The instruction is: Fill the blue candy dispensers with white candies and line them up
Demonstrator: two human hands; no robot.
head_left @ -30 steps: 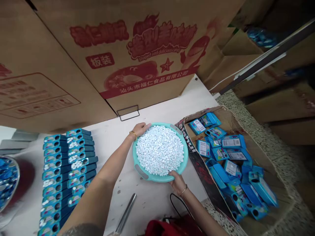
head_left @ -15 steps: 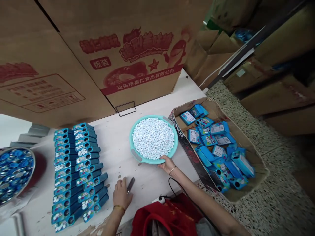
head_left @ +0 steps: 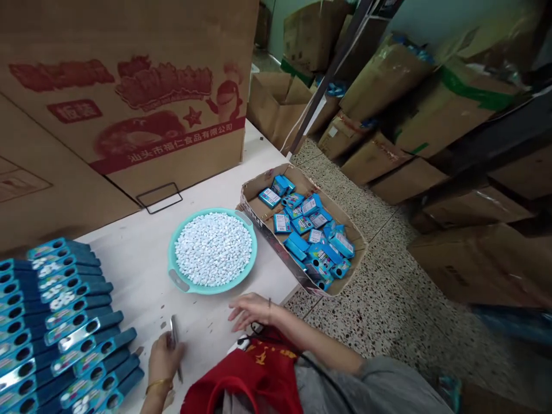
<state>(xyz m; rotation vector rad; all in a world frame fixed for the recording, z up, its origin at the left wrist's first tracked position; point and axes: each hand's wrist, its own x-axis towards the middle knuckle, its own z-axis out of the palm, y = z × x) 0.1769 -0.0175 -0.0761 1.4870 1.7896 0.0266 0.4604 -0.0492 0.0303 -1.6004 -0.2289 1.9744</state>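
A turquoise plastic colander-like basin [head_left: 255, 253], full of small white candies [head_left: 213, 247], rests on the white table [head_left: 142, 253]. My right hand [head_left: 250, 310] hovers just off its near right side, fingers apart and holding nothing. Closer to the table's front edge, my left hand [head_left: 161, 359] has its fingers curled round a slim metal tool [head_left: 174, 329]; its exact kind is unclear. Left of that hand stand rows of blue candy boxes [head_left: 92, 322] with round holes in their ends. White candies lie on some of those ends.
To the right, a cut-down cardboard tray [head_left: 254, 215] contains several blue boxes [head_left: 319, 253]. A large printed carton [head_left: 185, 155] stands along the table's back. Beyond the speckled floor [head_left: 379, 276], more cartons [head_left: 466, 253] are piled. A dark post [head_left: 319, 92] rises behind the table.
My right hand has let go of the basin's rim and drawn back toward my body. The metal tool, earlier beside my left hand, is now within its fingers. The view has swung right.
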